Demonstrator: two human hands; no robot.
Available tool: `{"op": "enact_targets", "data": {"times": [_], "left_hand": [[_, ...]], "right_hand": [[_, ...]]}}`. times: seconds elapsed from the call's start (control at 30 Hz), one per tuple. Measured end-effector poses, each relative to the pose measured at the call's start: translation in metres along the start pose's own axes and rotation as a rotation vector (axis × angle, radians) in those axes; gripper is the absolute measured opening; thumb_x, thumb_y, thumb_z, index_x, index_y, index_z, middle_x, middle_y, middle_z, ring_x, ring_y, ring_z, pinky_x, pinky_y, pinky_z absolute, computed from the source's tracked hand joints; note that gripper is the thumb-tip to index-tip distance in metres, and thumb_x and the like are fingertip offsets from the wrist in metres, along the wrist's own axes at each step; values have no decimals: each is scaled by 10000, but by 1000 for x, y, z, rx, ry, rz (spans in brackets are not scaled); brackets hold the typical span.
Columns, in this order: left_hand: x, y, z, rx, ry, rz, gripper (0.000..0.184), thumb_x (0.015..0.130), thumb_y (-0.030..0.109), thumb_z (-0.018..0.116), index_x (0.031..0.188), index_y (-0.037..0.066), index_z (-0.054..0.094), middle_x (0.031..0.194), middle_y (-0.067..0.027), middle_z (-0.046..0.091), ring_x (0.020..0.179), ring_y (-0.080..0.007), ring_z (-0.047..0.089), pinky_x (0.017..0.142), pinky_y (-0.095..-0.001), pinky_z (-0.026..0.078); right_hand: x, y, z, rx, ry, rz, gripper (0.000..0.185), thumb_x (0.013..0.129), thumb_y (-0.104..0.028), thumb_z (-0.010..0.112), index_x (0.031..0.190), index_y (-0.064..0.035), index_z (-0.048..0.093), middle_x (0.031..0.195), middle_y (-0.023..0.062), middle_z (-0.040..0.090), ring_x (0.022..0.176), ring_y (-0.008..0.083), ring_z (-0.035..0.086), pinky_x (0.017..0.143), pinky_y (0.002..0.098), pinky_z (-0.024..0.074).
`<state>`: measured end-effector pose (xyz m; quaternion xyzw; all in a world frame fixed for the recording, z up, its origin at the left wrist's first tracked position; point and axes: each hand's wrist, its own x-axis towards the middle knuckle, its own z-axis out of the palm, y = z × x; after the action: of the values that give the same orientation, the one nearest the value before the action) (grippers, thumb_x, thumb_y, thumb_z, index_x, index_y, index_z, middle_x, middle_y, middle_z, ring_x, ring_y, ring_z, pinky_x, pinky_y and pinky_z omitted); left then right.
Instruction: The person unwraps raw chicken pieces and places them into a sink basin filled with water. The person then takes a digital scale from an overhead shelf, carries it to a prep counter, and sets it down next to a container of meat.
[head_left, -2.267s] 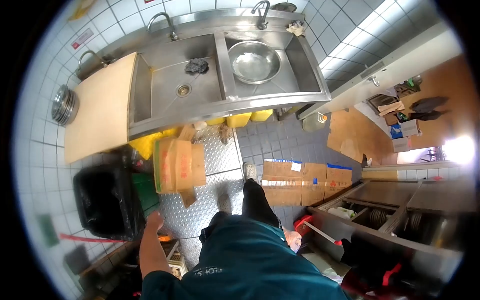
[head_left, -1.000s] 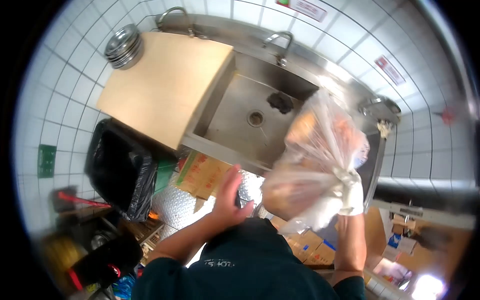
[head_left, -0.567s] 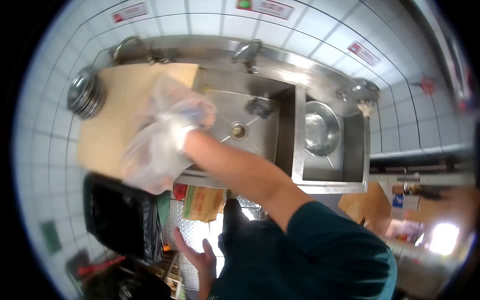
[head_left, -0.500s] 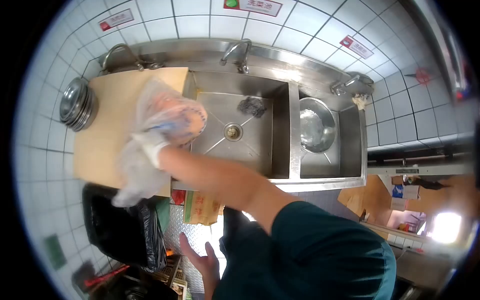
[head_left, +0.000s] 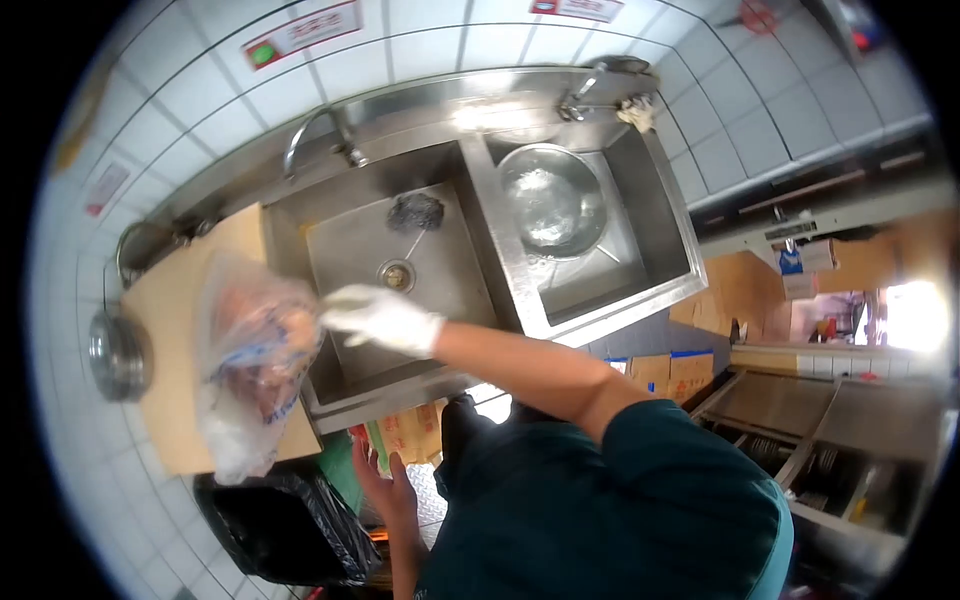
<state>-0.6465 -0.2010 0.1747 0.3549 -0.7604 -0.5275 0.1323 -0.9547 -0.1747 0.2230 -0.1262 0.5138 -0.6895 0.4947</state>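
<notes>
Bag is now down on the board, still filled; right hand has released it, left hand is empty.

Your right glove is white, your sleeve dark teal; the whitish bag bears blue print; the board is tan.

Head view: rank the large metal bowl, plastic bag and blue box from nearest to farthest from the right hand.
1. Plastic bag: on the board, just left of the right hand.
2. Large metal bowl: in the right-hand sink.
3. Blue box: far right, beyond the sink.
</notes>
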Motion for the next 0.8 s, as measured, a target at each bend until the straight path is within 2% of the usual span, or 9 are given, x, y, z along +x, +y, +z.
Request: {"op": "enact_targets", "data": {"times": [0.07, 0.13, 0.3, 0.43, 0.5, 0.57, 0.67, 0.73, 0.8], "left_hand": [[20, 6, 25, 46, -52, 35, 648, 943, 48, 619, 1540, -20, 377, 1500, -234, 479, 1380, -332, 500, 1158, -443, 394], [37, 28, 49, 72, -105, 59, 636, 944, 45, 622, 1533, -15, 392, 1489, -226, 495, 1379, -324, 506, 1154, -436, 404], [75, 86, 166, -41, -323, 56, 571, 964, 12, 622, 1505, -2, 441, 1467, -202, 526, 1373, -295, 530, 1145, -410, 432], [94, 133, 303, -184, -568, -99, 532, 987, 24, 634, 1487, -10, 457, 1457, -178, 543, 1340, -263, 564, 1109, -389, 473], [108, 114, 388, -168, -626, -102, 537, 989, 31, 624, 1496, 12, 448, 1454, -134, 539, 1326, -235, 564, 1070, -348, 477], [128, 90, 464, -156, -591, -242, 573, 979, 81, 650, 1503, 7, 430, 1497, -147, 482, 1358, -251, 519, 1062, -374, 487], [165, 57, 551, -314, -321, -684, 587, 965, 162, 651, 1486, 1, 435, 1545, -169, 396, 1391, -296, 432, 1036, -450, 501], [190, 38, 581, -391, -151, -890, 572, 958, 177, 635, 1464, -11, 447, 1541, -181, 383, 1362, -311, 430, 1019, -493, 499], [201, 15, 602, -446, 26, -1067, 565, 945, 177, 624, 1442, -32, 452, 1518, -197, 395, 1323, -317, 455, 1006, -519, 492]], "right_hand": [[-59, -19, -87, 24, 148, 20, 556, 1015, -328, 669, 1440, 4, 536, 1368, 134, 626, 1243, 238, 639, 923, 372, 605], [-126, -37, -158, -7, 340, -10, 548, 1048, -373, 583, 1445, 2, 530, 1375, 136, 624, 1268, 239, 632, 923, 380, 603], [-272, 14, -344, 19, 717, -110, 616, 1034, -447, 568, 1490, -39, 494, 1515, 140, 511, 1376, 262, 538, 945, 419, 567], [-344, 24, -416, 309, 971, -153, 709, 1035, -464, 575, 1578, -53, 378, 1604, 158, 409, 1459, 335, 435, 997, 488, 535], [-363, 38, -449, 326, 1005, -145, 688, 1034, -385, 616, 1572, -30, 377, 1613, 150, 379, 1485, 329, 384, 1015, 496, 543], [-374, 42, -475, 244, 1040, -110, 717, 1028, -380, 629, 1583, -17, 355, 1620, 154, 368, 1488, 331, 378, 1029, 495, 534], [-389, 35, -499, 192, 1052, -66, 647, 1050, -294, 605, 1576, -4, 365, 1617, 158, 384, 1469, 309, 416, 1036, 455, 538], [-399, 25, -505, 202, 1067, -63, 566, 1058, -193, 590, 1557, -1, 405, 1600, 150, 421, 1440, 279, 461, 1046, 408, 527], [-412, 27, -510, 99, 1104, -22, 551, 1066, -223, 574, 1548, -3, 422, 1581, 141, 451, 1438, 278, 469, 1053, 414, 518]]}}
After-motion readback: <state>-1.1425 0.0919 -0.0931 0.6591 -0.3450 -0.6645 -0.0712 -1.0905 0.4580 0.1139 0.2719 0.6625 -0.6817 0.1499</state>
